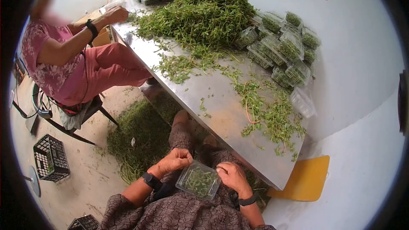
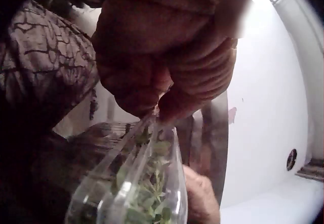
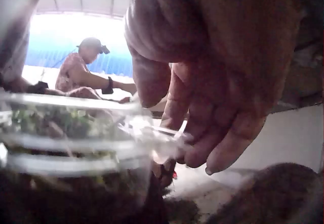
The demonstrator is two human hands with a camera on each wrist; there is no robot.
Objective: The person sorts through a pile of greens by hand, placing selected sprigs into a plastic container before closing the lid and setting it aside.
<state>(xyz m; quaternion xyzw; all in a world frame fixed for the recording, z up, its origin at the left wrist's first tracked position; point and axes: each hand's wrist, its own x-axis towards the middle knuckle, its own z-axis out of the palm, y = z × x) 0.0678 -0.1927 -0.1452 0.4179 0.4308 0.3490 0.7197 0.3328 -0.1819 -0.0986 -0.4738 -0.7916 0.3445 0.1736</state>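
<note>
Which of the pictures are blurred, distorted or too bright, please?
Head view: fisheye curve, dark round border, otherwise sharp. Left wrist view: left hand soft and shadowed above the clear plastic clamshell box of green herbs. Right wrist view: right hand close and blurred, bright background overexposed.

This is a small herb-packing workplace, not a home kitchen. A long stainless-steel work table (image 1: 221, 115) carries a big loose heap of cut green herbs (image 1: 200, 15), with stacks of filled clear plastic clamshell boxes (image 1: 285, 49) against the white wall. Green trimmings (image 1: 136, 138) litter the concrete floor, a black plastic crate (image 1: 51, 157) stands nearby, and a seated second worker in pink (image 1: 72, 64) sorts at the table's far end.
</note>
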